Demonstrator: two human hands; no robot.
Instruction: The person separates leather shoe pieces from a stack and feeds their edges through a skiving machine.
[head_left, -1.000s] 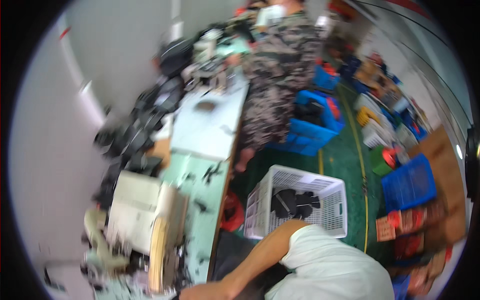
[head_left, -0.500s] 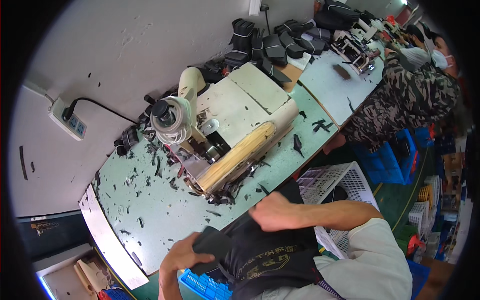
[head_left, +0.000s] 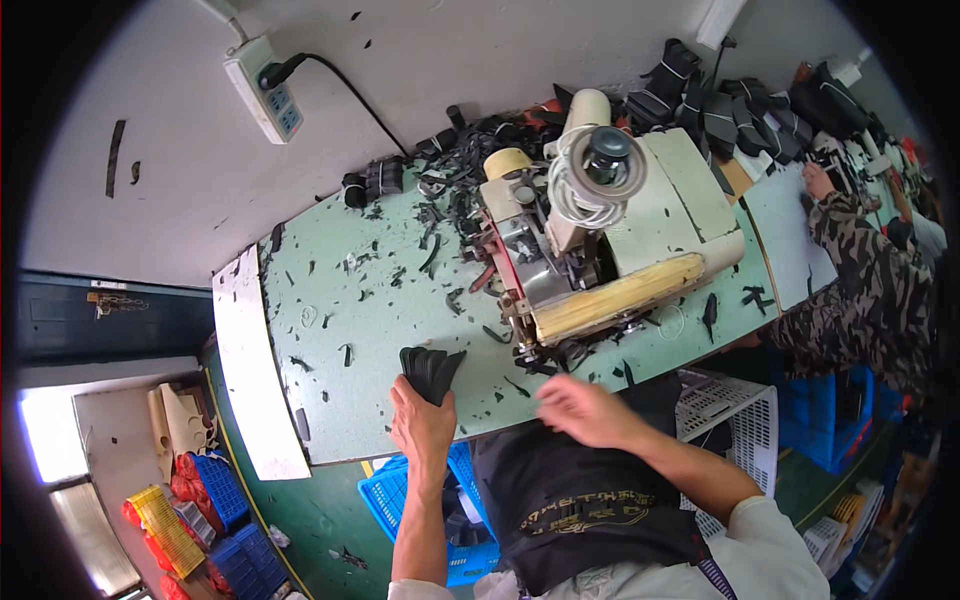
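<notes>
My left hand is closed around a fanned stack of thin black pieces, held upright over the near edge of the green table. My right hand is over my black apron, just in front of the sewing-type machine. Its fingers look loosely curled but are smeared by motion, so whether anything is in them does not show. The cream machine has a wooden strip along its front and a coil of white cord on top.
Black scraps lie over the green tabletop. Tied black bundles stand against the wall. A blue crate and a white crate are below the table's near edge. A co-worker in a camouflage jacket works at the right.
The view has swung left. My left hand has raised the black stack from beside the apron to above the table edge, and the stack now fans out. My right hand has loosened from a fist.
</notes>
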